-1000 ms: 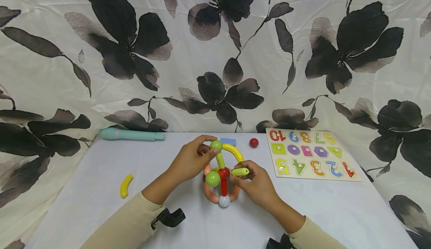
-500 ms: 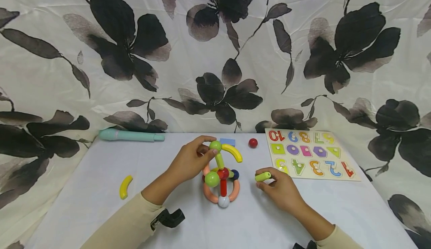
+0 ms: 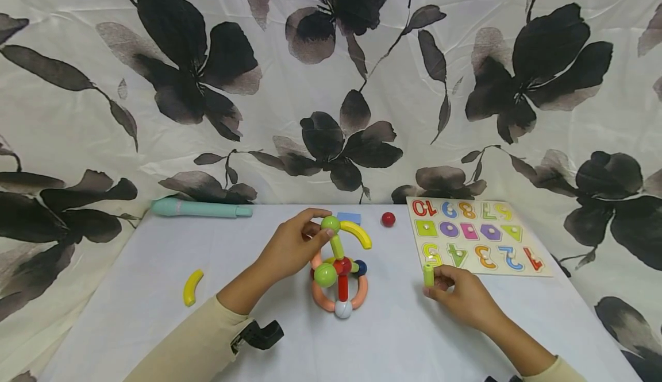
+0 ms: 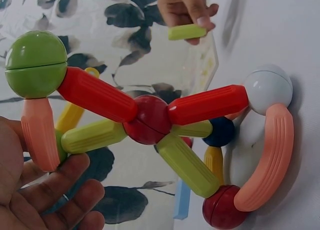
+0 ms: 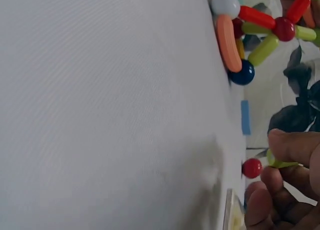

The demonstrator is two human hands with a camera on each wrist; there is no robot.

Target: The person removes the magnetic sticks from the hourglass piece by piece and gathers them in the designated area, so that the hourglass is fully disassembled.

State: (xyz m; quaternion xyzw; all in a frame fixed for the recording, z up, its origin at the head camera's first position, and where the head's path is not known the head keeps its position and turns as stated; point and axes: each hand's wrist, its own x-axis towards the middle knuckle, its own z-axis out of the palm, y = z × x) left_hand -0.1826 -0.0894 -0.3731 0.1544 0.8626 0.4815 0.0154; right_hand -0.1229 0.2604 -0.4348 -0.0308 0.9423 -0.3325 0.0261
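Note:
A toy structure of magnetic sticks and balls stands in front of me, joined at a central red ball. My left hand pinches the green ball at its top. From that ball a curved yellow stick arches out to the right, its other end free. Lower down are a nearer green ball, a red stick, a white ball, a dark blue ball and curved orange sticks. Away to the right, my right hand pinches a short green stick, held upright.
A number-and-shape puzzle board lies just beyond my right hand. Behind the structure are a blue block and a loose red ball. A curved yellow stick lies at left; a teal microphone-shaped object lies at the back left.
My right hand has drawn away from the structure to the right with the green stick, turning it from lying flat to upright. The left hand stays on the top green ball.

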